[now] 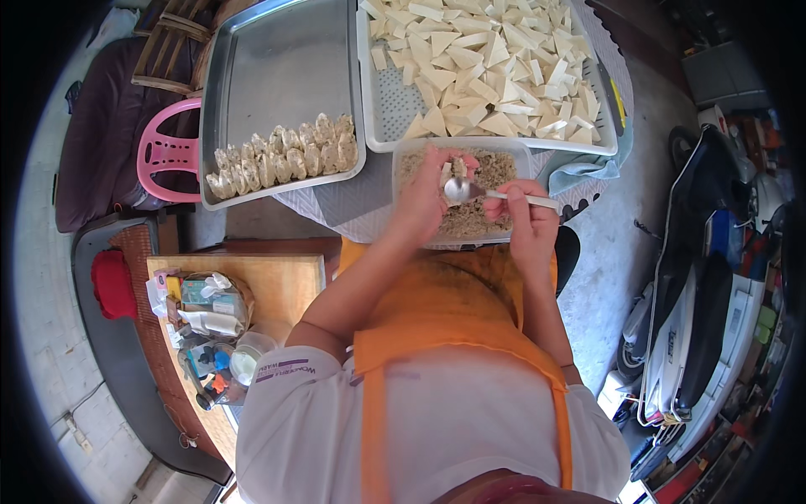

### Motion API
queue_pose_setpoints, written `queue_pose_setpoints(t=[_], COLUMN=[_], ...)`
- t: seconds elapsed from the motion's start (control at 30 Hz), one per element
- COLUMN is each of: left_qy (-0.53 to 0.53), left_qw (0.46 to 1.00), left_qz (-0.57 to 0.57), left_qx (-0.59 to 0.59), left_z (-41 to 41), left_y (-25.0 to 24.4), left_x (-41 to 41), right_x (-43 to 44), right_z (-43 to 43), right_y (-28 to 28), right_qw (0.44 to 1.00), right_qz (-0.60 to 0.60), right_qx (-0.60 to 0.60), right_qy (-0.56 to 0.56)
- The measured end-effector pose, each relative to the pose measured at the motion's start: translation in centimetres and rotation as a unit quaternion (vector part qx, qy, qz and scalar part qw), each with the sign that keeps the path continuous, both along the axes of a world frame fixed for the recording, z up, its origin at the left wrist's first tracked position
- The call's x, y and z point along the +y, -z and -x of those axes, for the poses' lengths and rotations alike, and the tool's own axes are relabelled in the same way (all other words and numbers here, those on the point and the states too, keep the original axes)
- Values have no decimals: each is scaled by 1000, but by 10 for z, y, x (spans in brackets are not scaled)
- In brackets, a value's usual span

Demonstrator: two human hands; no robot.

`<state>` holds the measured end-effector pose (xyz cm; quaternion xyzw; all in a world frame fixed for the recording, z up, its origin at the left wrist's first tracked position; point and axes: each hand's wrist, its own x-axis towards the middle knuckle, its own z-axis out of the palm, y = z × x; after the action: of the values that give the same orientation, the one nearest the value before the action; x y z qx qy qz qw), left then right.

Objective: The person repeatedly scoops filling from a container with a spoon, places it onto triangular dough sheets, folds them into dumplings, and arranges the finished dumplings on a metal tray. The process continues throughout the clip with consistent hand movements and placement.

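Observation:
My left hand point(423, 200) is over a clear plastic container point(524, 154) of brown minced filling point(494, 170), its fingers curled around a pale piece point(446, 171) like those in the tray above. My right hand point(527, 208) grips a metal spoon point(535, 201) by the handle, and the spoon's bowl lies against the piece in my left hand. Behind the container, a white perforated tray point(378, 135) bears many pale tofu-like triangles point(466, 57). To the left, a metal tray point(283, 57) holds two rows of filled pieces point(277, 160) along its near edge.
A blue cloth point(582, 171) lies at the table's right side. A pink plastic chair back point(170, 151) stands by the metal tray. Lower left, a wooden table point(283, 271) bears a basket point(247, 296) and plastic tubs. A motorbike point(680, 315) stands at the right.

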<state>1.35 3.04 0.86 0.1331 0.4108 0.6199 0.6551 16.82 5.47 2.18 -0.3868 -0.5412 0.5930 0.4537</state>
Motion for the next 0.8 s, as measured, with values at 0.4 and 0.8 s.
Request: queue_pose_setpoints(t=[0.4,0.8], left_qy=[49,80], left_qw=[993,981], left_qz=[27,-35], left_qx=[100,171], left_z=[2,0], left_y=[-12,2], left_x=[-9,1], right_x=[2,6], right_z=[-21,-16], right_y=[7,4], right_qw=[997,984], right_qz=[-21,-54], right_qx=[-64,-168], right_qy=[46,-4])
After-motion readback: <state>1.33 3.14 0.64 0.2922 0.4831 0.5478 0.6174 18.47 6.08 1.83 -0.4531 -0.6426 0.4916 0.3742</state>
